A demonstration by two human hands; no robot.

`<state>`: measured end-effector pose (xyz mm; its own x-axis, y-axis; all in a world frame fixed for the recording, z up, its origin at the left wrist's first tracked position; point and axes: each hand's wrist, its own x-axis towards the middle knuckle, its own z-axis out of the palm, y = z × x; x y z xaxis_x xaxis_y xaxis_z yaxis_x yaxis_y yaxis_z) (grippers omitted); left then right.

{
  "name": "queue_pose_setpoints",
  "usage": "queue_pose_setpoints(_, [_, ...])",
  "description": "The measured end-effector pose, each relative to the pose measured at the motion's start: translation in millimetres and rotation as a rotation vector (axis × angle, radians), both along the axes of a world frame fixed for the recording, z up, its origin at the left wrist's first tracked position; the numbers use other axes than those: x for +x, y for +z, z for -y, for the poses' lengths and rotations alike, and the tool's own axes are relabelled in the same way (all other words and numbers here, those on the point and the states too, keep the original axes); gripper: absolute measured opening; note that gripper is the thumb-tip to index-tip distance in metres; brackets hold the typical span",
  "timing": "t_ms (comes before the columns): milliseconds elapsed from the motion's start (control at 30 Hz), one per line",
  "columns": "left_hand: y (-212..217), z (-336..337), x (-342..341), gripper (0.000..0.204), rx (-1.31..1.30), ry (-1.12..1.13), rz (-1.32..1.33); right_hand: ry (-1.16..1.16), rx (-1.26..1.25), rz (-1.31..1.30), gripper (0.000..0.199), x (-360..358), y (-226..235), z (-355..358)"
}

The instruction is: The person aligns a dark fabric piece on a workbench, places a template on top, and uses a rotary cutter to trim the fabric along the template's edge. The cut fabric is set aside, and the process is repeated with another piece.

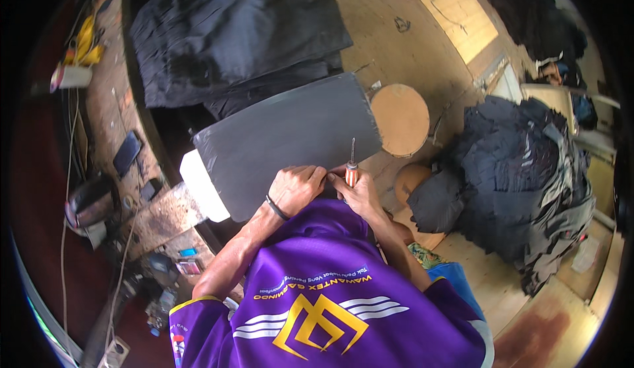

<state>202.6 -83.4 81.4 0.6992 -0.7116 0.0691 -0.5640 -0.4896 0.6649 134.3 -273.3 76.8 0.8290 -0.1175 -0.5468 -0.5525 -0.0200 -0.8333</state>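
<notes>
A dark grey cloth panel (pixel 290 133) lies flat in front of me over a white board (pixel 203 186), which shows at its left end. At the panel's near edge my left hand (pixel 297 186) is closed, fingertips pressed together and turned down; what they pinch is hidden. Close beside it, nearly touching, my right hand (pixel 360 193) grips a screwdriver (pixel 352 170) with a red-and-white striped handle. Its thin shaft points away from me over the panel. The right thumb and index finger meet near the left fingertips.
A large pile of black cloth (pixel 238 38) lies beyond the panel. At right sits a heap of dark cloth pieces (pixel 515 163). A round brown stool top (pixel 399 120) stands beside the panel. On the left wooden bench are a phone (pixel 127 153) and a dark machine part (pixel 92 203).
</notes>
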Motion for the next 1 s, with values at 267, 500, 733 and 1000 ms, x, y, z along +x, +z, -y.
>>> queue_pose_setpoints(267, [-6.1,83.7,33.8,0.020,0.040,-0.184,-0.006,-0.065,0.094,0.008,0.020,-2.5,-19.0,82.0])
queue_pose_setpoints(500, [-37.5,148.7,67.7,0.058,0.253,0.218,0.195,-0.407,0.013,0.029,0.024,30.9,-42.0,135.7])
queue_pose_setpoints(733, [-73.4,158.5,62.1,0.064,0.320,0.272,0.186,-0.429,0.111,-0.094,0.022,36.5,-73.4,121.4])
queue_pose_setpoints(1000, [-88.2,150.8,63.5,0.052,0.208,0.250,0.155,-0.554,-0.092,0.129,0.022,39.9,-76.6,110.8])
